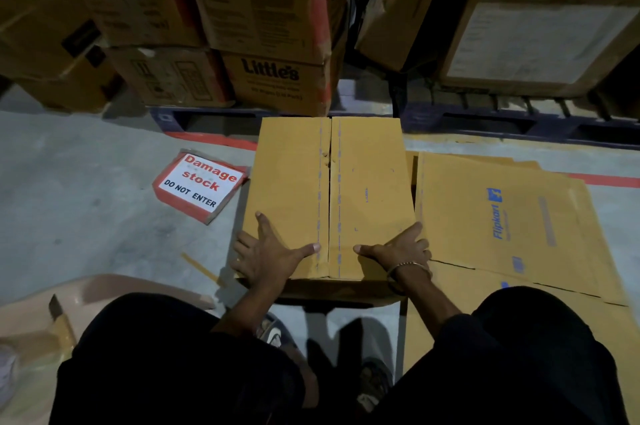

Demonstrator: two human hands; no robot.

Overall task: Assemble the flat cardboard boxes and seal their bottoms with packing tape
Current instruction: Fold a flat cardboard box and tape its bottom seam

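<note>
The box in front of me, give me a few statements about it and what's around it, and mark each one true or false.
1. Both hands press flat on the box's closed flaps. True: the left hand and right hand lie spread on the box.
2. The two flaps meet along a centre seam. True.
3. The left hand holds a tape dispenser. False: it holds nothing and only presses on the cardboard.
4. The Damage stock sign lies to the right of the box. False: it lies on the floor to the left.
5. Flat Flipkart cardboard lies to the right of the box. True.
</note>
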